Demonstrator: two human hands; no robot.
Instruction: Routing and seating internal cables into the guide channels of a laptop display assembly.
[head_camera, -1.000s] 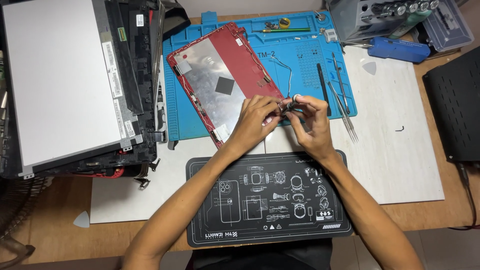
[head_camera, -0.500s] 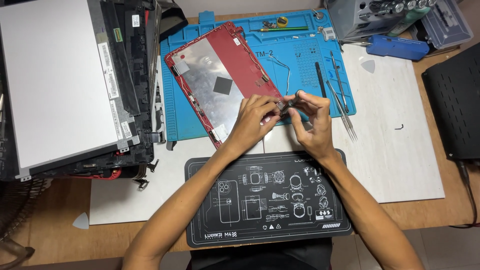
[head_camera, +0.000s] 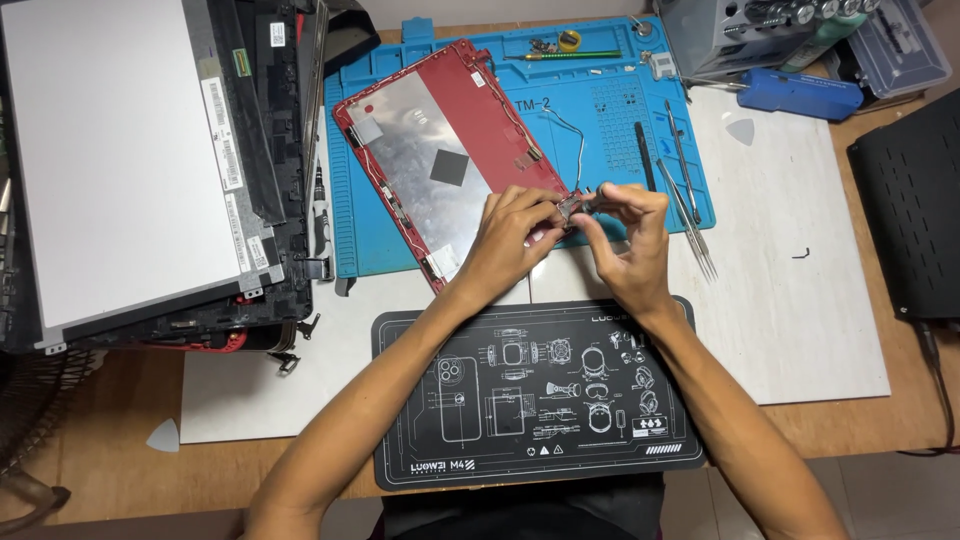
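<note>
A red laptop lid shell (head_camera: 470, 120) with a silver foil lining lies tilted on a blue work mat (head_camera: 600, 110). My left hand (head_camera: 515, 235) and my right hand (head_camera: 625, 240) meet at the shell's lower right corner. Both pinch a small dark metal hinge part (head_camera: 572, 206) between their fingertips. A thin wire (head_camera: 572, 135) runs from the shell toward that corner.
A black printed mat (head_camera: 530, 400) lies nearest me. Stacked laptop screens and bezels (head_camera: 130, 160) fill the left. Tweezers and a spudger (head_camera: 680, 180) lie right of my hands. A blue tool (head_camera: 795, 95), grey boxes (head_camera: 740, 30) and a black case (head_camera: 915, 200) stand at the right.
Both hands stay at the shell's corner; my fingers have shifted slightly on the small part. The view has drifted a little.
</note>
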